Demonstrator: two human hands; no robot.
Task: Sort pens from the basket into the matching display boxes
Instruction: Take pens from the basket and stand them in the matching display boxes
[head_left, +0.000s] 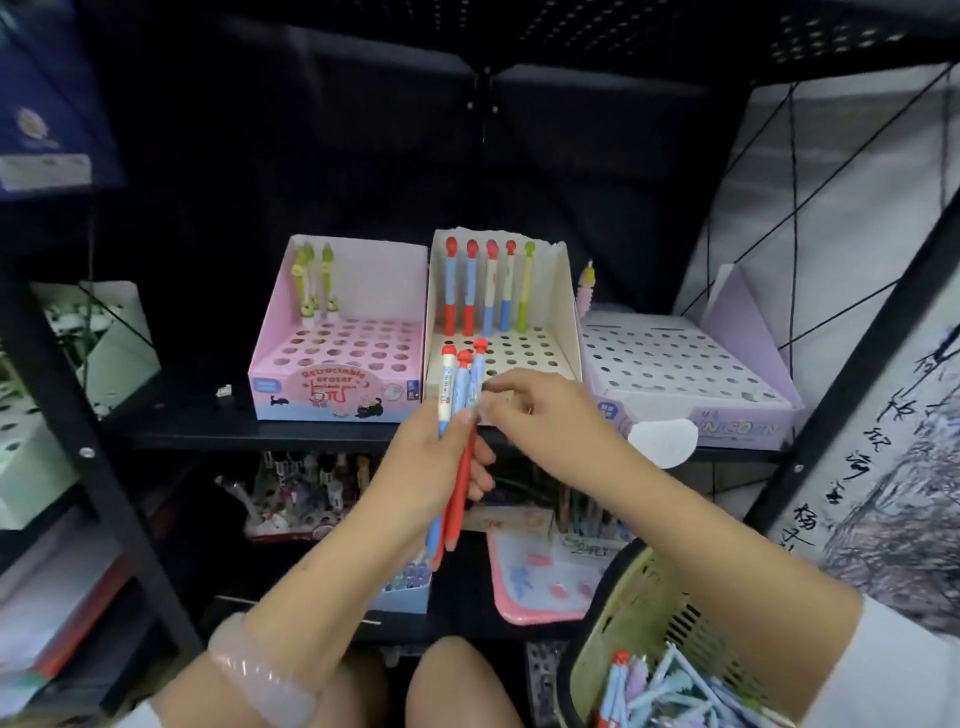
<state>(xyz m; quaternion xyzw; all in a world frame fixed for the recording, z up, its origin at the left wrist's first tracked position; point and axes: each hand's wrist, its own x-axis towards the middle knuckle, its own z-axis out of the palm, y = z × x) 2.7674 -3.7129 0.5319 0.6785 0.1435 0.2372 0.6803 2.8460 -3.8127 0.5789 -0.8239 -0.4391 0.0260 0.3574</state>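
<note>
While my left hand (421, 462) grips three pens (457, 415), my right hand (540, 415) pinches one; five pens (488, 286) stand in the white box (563, 312), three in the pink box (332, 395).

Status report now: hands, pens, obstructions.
Left hand grips three red-capped pens. Right hand pinches at them. White display box directly behind; nothing in the way.

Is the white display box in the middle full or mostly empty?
Mostly empty: the white display box has five pens upright along its back row, other holes open.
</note>
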